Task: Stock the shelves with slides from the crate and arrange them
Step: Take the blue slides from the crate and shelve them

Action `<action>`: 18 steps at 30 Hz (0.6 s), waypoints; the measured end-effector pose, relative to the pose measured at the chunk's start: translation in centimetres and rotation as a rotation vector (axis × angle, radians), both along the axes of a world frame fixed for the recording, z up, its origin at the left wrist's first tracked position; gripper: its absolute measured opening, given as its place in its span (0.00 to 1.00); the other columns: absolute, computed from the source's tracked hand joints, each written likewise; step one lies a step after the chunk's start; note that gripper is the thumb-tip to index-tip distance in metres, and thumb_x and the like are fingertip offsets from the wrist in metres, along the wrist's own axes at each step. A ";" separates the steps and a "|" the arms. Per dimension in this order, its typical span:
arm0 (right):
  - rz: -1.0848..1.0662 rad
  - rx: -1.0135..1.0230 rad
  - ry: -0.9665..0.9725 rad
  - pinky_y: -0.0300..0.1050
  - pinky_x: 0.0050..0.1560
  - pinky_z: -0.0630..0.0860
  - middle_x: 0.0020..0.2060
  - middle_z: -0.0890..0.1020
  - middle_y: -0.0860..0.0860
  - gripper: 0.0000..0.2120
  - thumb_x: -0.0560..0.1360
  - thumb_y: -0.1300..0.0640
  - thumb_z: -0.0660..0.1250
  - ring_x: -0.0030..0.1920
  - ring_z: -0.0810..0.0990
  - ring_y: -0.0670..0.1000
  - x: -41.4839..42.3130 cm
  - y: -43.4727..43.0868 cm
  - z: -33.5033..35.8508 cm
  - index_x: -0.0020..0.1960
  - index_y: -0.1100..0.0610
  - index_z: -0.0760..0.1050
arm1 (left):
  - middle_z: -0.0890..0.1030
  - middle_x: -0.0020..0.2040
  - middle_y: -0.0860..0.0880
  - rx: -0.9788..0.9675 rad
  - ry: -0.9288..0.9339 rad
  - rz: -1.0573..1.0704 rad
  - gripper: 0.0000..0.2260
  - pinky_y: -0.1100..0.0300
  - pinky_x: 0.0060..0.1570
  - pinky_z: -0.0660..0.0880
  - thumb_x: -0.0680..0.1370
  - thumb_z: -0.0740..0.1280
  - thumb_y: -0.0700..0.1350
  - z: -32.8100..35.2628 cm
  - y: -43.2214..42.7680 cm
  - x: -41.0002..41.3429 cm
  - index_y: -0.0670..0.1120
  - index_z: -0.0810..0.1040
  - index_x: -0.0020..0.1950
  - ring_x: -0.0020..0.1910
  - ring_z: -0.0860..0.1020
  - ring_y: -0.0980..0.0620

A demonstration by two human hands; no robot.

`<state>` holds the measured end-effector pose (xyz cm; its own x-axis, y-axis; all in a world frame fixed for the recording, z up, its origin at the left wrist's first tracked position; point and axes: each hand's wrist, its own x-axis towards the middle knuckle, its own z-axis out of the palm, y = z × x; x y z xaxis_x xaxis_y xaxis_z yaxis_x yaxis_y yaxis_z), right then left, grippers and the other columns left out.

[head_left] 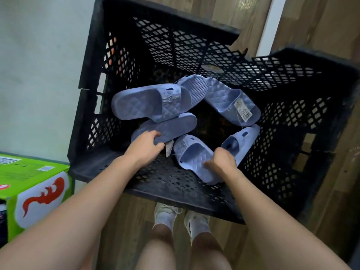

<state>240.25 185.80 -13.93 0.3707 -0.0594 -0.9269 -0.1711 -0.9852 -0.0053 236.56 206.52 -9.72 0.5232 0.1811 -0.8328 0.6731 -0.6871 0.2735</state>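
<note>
- Black crate (93,168) stands on the wooden floor (124,221), with several lilac slides inside.
- Left hand (145,142): fingers (154,134) clamped on the near end of the sole-up slide (171,127), near-left in the crate.
- Right hand (222,159): blurred, fingers curled round the right edge of the near slide (194,154), strap up.
- Tagged slide (224,96) lies loose, far right.
- Green carton (33,172) stands left of the crate.
</note>
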 end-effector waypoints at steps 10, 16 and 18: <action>-0.314 0.142 -0.328 0.44 0.34 0.65 0.43 0.76 0.52 0.14 0.74 0.51 0.66 0.42 0.74 0.53 2.8 -4.1 8.5 0.52 0.60 0.70 | 0.72 0.66 0.43 0.002 -0.007 0.037 0.19 0.55 0.60 0.67 0.78 0.62 0.47 2.8 0.4 -0.7 0.45 0.69 0.68 0.64 0.71 0.45; -0.532 0.233 -0.513 0.40 0.33 0.66 0.40 0.76 0.49 0.09 0.73 0.54 0.68 0.41 0.74 0.51 2.5 -5.8 11.7 0.49 0.55 0.70 | 0.67 0.69 0.44 0.013 -0.019 0.098 0.24 0.54 0.63 0.65 0.77 0.64 0.47 2.1 -0.5 -0.5 0.45 0.64 0.71 0.67 0.68 0.45; -0.659 0.311 -0.561 0.43 0.36 0.71 0.40 0.77 0.48 0.07 0.73 0.56 0.69 0.42 0.77 0.52 2.0 -6.6 12.7 0.48 0.54 0.71 | 0.66 0.70 0.44 0.004 -0.006 0.118 0.26 0.54 0.63 0.65 0.77 0.65 0.47 1.5 -0.5 -0.6 0.44 0.62 0.73 0.67 0.67 0.45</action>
<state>242.29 179.21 -1.19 0.7508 -0.1964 -0.6307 -0.5895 -0.6301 -0.5055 235.98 206.00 -8.27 0.5030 0.2455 -0.8287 0.7480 -0.6040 0.2751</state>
